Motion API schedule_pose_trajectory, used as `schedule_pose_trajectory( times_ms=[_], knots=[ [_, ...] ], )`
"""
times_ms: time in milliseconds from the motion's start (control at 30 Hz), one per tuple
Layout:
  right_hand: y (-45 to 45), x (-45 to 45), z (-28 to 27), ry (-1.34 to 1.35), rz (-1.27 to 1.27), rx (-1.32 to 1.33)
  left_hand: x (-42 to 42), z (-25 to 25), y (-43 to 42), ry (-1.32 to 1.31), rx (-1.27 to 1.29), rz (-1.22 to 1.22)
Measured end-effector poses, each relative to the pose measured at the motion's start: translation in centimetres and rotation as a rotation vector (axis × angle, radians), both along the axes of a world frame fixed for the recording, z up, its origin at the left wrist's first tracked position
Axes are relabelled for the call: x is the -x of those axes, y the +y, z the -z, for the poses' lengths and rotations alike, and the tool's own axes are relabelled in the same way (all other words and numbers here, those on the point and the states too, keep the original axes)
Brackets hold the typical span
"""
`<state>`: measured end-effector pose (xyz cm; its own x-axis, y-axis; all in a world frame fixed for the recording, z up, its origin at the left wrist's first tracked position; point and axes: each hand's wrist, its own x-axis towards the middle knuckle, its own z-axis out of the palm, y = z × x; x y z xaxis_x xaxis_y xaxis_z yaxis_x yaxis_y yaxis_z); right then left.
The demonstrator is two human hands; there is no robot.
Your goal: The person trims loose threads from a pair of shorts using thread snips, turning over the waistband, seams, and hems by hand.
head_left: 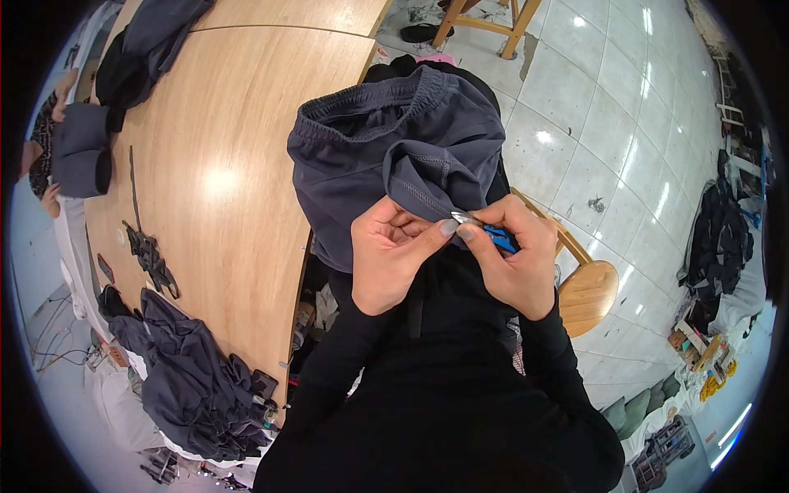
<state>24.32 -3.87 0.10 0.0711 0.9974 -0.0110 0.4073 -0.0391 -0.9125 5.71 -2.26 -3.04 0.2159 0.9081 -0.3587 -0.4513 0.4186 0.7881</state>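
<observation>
With my left hand (388,261) I pinch the stitched hem of the dark gray shorts (341,177) between thumb and fingers. My right hand (528,259) grips the blue-handled snips (500,238), their silver tip meeting the fabric right beside my left thumb. The gathered waistband (362,115) lies open beyond my 2 hands. To my left runs the wooden table (238,107), bearing black straps (149,256) and a heap of dark garments (193,382). Across it, 1 other person (45,148) holds a dark garment (82,152). A wooden stool (588,297) stands to my right on the tiled floor (567,82).
</observation>
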Motion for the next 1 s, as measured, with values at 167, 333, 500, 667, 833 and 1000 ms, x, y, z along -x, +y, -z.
schedule_pose_trajectory(
  times_ms=[167, 333, 500, 667, 833, 1000],
  knots=[
    [-0.1, -0.1, 0.1, -0.004, -0.001, 0.005, 0.2, 0.0, 0.1, -0.033, 0.004, 0.023],
    [-0.2, -0.2, 0.3, 0.023, -0.003, 0.003, 0.4, -0.5, 0.9, -0.218, 0.228, 0.032],
    [-0.4, -0.7, 0.3, 0.026, 0.039, 0.016, 0.4, -0.5, 0.5, -0.152, 0.184, -0.016],
    [-0.5, -0.5, -0.3, -0.011, -0.017, 0.012, 0.2, -0.7, 0.4, -0.151, 0.166, -0.033],
    [-0.5, -0.3, -0.1, -0.015, -0.010, -0.022, 0.4, -0.7, 0.3, -0.113, 0.115, -0.036],
    [-0.3, -0.2, -0.2, -0.031, -0.012, -0.025, 0.4, -0.6, 0.3, -0.118, 0.103, -0.029]
  ],
)
